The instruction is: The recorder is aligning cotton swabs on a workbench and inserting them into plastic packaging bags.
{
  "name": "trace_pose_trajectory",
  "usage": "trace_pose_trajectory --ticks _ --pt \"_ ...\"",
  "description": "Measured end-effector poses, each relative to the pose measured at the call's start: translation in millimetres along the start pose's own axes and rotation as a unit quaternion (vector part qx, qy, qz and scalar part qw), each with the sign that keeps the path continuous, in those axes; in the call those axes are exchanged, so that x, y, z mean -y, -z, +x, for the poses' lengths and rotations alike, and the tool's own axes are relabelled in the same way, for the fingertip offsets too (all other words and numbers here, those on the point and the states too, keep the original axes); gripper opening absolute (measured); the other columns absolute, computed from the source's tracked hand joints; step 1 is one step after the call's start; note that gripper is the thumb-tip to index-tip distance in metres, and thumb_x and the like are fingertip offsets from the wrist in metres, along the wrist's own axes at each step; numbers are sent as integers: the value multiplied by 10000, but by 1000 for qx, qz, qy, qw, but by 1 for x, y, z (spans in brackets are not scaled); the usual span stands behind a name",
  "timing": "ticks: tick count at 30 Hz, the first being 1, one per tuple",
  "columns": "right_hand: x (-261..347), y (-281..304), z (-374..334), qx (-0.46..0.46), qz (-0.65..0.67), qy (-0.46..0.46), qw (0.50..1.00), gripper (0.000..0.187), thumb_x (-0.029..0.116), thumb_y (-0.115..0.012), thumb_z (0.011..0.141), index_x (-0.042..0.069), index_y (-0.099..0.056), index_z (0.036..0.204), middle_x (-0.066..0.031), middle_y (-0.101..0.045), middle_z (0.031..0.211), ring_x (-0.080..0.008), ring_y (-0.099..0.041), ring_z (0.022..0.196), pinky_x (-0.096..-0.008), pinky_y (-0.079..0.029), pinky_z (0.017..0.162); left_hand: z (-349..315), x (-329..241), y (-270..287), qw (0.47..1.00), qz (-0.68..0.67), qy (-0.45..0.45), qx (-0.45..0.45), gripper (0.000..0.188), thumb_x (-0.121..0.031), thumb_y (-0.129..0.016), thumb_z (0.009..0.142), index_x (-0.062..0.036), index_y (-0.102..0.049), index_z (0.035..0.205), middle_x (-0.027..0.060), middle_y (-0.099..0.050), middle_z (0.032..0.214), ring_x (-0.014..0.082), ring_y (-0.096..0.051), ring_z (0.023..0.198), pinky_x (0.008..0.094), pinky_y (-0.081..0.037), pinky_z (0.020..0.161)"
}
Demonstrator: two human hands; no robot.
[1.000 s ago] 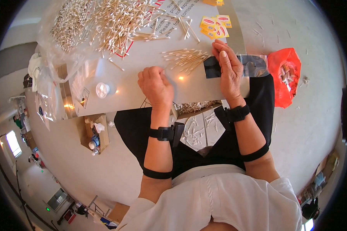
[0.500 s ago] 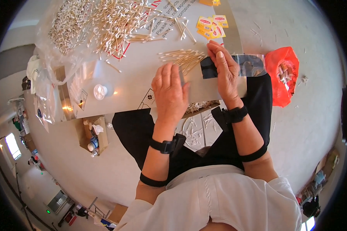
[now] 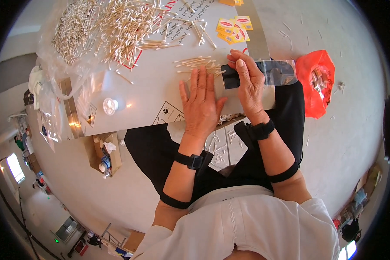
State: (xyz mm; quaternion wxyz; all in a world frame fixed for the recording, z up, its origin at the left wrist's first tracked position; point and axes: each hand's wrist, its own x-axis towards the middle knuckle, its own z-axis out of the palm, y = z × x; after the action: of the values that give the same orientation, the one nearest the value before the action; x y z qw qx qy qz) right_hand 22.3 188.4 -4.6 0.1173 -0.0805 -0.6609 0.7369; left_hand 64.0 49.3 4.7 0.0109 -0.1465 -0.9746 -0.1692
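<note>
My left hand (image 3: 200, 104) lies palm down at the table's near edge, fingers stretched out over the near ends of a small row of cotton swabs (image 3: 195, 63). To its right, my right hand (image 3: 250, 84) is raised on its side with curled fingers, the thumb close to the fingertips. What sits between those fingertips, if anything, is too small to make out. Beneath and behind this hand is a flat plastic pouch (image 3: 279, 72), clear with a dark part, reaching past the table's right edge. The swab tips lie close to the pouch's dark end.
A large heap of cotton swabs (image 3: 128, 32) spills from a clear bag (image 3: 52, 65) at far left. Yellow cards (image 3: 234, 29) lie at far right. A small white round tub (image 3: 110, 106) stands left. A red bag (image 3: 317, 82) and a cardboard box (image 3: 93, 151) are below the table.
My left hand has shifted right, its fingers now spread over the swabs. My right hand's fingers have curled in from a straighter pose. The whole view has slid slightly.
</note>
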Motion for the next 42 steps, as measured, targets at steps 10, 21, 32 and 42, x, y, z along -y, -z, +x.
trace_pose_trajectory --ticks 10,21,32,42 --pt "0 1 1 -5 52 -22 998 268 187 -530 1022 -33 -629 1139 -87 -643 1095 -143 -615 990 -278 -502 898 25 11 6 989 -30 28 -141 449 -178 -707 805 -34 -561 1204 132 -522 1242 342 -465 1179 494 -334 995" --pt "-1 2 1 -2 34 -18 999 263 184 -528 1023 -33 -628 1133 -75 -645 1081 -135 -613 1003 -278 -502 904 17 4 -2 996 52 -2 -72 645 -261 -700 830 -29 -456 1380 176 -363 1501 366 -280 1423 551 -198 1145" --pt "-1 4 2 -4 59 -33 998 258 182 -531 1020 -33 -628 1127 -78 -647 1094 -137 -617 1008 -280 -506 905 40 2 -4 998 52 27 -14 909 -490 -676 829 0 -278 1483 284 -252 1537 419 -196 1454 606 -123 1150" --pt "3 -6 -5 29 31 17 999 398 266 -426 1056 -27 -565 1286 -129 -512 1396 -193 -488 1275 -325 -385 1094 42 12 -4 998 47 29 -27 851 -494 -613 886 8 -284 1489 279 -203 1558 424 -154 1462 591 -90 1161"
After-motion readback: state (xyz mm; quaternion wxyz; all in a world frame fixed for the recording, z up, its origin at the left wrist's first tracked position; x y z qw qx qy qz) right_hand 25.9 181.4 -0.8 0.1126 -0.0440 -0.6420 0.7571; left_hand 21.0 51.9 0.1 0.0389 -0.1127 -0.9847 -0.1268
